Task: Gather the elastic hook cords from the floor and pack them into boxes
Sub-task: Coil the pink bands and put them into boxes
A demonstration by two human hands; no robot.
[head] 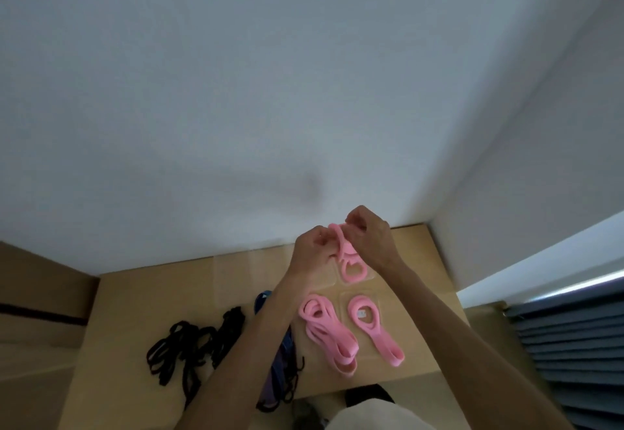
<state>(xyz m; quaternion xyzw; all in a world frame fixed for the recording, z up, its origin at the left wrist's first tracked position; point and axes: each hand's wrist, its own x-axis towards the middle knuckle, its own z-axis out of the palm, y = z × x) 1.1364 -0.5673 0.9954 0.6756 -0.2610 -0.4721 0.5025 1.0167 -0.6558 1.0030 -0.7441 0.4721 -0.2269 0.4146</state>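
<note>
Pink elastic is what we've got pinched between both hands right now. Our left hand (312, 247) has its fingers curled around one side of the pink cord (347, 261), and our right hand (368, 237) grips the top of the same cord with fingers bent in tight, so both hands are clamped on it and almost touching each other. The cord's lower loop hangs down between our wrists, right over a clear plastic packet (369, 276) lying on the cardboard box (152, 311).

Just below that, closer to us, two more looped pink bundles sit side by side on the box: one pink bundle (326, 333) on the left, and a second pink bundle (373, 330) on the right, which seems to lie on another clear packet, though it's hard to be sure.

Further left, under our left forearm, there's a blue-purple cord (282, 355), partly hidden. Left of that, a messy pile of black cords (189, 345) is spread across the cardboard.

Behind everything is a plain white wall (270, 75), and dark slatted blinds (567, 345) show at the right edge.
</note>
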